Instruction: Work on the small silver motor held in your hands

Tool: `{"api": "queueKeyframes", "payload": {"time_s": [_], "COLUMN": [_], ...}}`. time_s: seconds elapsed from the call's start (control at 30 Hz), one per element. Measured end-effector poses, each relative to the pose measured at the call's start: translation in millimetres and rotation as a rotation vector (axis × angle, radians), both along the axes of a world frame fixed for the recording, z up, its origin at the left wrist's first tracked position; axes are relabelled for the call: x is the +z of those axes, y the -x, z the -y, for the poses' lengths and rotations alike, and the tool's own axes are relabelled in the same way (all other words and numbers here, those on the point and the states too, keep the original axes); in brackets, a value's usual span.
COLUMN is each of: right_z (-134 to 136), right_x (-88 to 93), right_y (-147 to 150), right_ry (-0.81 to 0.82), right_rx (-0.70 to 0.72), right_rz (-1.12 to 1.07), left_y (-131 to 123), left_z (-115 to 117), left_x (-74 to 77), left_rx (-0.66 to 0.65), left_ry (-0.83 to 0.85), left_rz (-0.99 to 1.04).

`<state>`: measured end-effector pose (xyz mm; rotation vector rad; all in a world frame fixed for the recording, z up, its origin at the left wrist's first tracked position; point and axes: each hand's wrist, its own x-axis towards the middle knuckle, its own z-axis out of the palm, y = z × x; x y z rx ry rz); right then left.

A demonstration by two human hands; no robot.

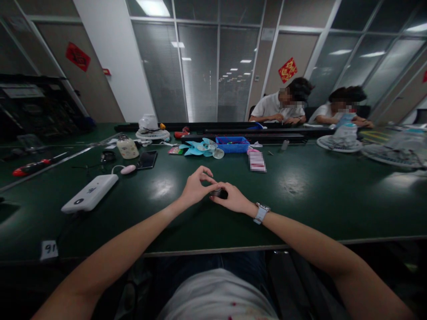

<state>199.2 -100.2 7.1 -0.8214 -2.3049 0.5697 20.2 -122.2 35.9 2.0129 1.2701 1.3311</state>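
Over the green table, my right hand (231, 198) curls its thumb and fingers round a small grey, roundish piece (216, 192). What kind of piece it is cannot be made out, as the fingers cover much of it. My left hand (197, 186) comes in from the other side. Its thumb reaches to the top of the piece, close to the right fingertips, while its other fingers are bent loosely and stay apart from the thumb. A watch with a light strap (261, 213) is on my right wrist.
Left of my hands lie a white power bank (90, 193), a pink oval gadget (128, 170), a phone (147, 160) and a cream jar (127, 147). Beyond are blue fan blades (198, 148) and a blue basket (232, 150). Two people (278, 106) sit across the table.
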Motion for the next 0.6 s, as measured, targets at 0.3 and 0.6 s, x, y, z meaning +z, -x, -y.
{"api": "queueKeyframes", "payload": {"time_s": [0.3,0.6], "right_z": [1,5], "right_x": [1.7,7.5], "right_y": [0,-1], "right_ry": [-0.003,0.033], "right_rx": [-0.013,-0.02], "right_rz": [0.027,0.041], "left_y": [1,41], "left_z": [-1,-35], "left_x": [-5.3,-6.6], "left_rx": [-0.068,0.214], "left_ry": [-0.02,-0.064], "left_rz": [0.042,0.118]}}
